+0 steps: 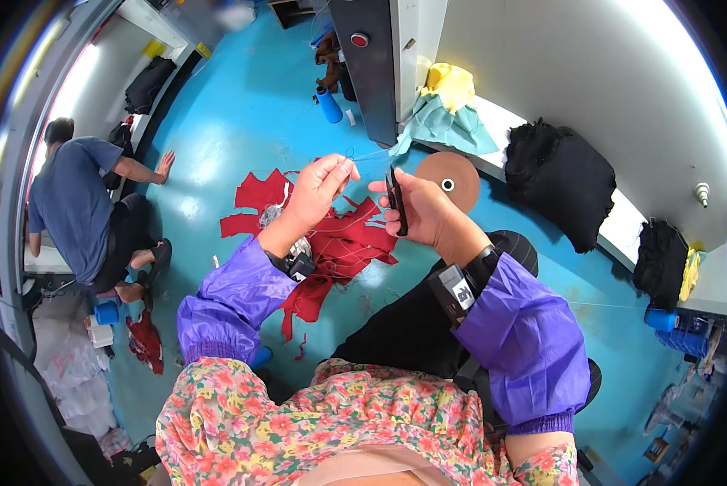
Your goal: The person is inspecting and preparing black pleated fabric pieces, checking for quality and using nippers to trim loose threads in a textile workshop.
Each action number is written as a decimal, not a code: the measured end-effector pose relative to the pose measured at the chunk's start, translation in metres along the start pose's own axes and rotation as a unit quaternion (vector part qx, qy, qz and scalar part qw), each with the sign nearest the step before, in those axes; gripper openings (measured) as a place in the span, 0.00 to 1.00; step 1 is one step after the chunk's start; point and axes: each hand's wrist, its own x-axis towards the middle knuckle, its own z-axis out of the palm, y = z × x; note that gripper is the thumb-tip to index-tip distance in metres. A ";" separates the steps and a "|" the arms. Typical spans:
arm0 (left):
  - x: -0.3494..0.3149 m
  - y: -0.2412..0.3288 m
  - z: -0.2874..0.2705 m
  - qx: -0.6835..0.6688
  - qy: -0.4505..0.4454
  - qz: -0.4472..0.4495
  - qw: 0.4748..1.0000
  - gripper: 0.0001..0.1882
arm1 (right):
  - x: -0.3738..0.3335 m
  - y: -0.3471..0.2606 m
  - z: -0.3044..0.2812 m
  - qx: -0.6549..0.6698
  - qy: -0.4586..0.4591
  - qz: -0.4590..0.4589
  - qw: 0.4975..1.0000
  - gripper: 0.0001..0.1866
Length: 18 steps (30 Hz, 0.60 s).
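Observation:
My left hand [321, 193] is closed in a pinch on a thin blue thread [371, 155]. The strand runs right from its fingertips toward the corner of a pale blue-green cloth [451, 125], and a small loop stands above the fingers. My right hand [430, 209] is wrapped round a pair of black thread snips [396, 202], held upright with the tips just below the thread. Whether the blades touch the thread is too small to tell. Below and between my hands, red cloth pieces [339, 247] lie heaped on the floor with loose threads on them.
A yellow cloth [450, 85] and black fabric piles [558, 182] rest along the white ledge at right. A brown disc-shaped roll [460, 180] stands beside my right hand. A blue thread cone [328, 105] is ahead by a dark post [367, 69]. Another person [84, 198] crouches at left.

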 end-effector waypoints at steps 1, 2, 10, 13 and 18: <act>-0.005 0.002 0.000 -0.008 -0.004 0.010 1.000 0.13 | 0.005 0.003 -0.002 -0.008 0.008 0.005 1.000 0.24; -0.012 0.005 0.001 0.019 -0.002 0.016 1.000 0.13 | 0.008 0.008 -0.006 -0.007 0.007 0.009 1.000 0.24; -0.041 0.013 0.010 0.062 -0.031 0.026 0.997 0.14 | 0.020 0.001 -0.014 0.044 0.012 -0.009 0.999 0.19; -0.052 0.024 0.012 0.103 -0.052 0.074 0.991 0.15 | 0.027 -0.001 -0.015 0.003 0.002 -0.019 1.000 0.17; -0.074 0.041 0.024 0.138 -0.004 0.078 0.987 0.12 | 0.043 0.010 -0.028 -0.147 -0.069 -0.132 0.978 0.18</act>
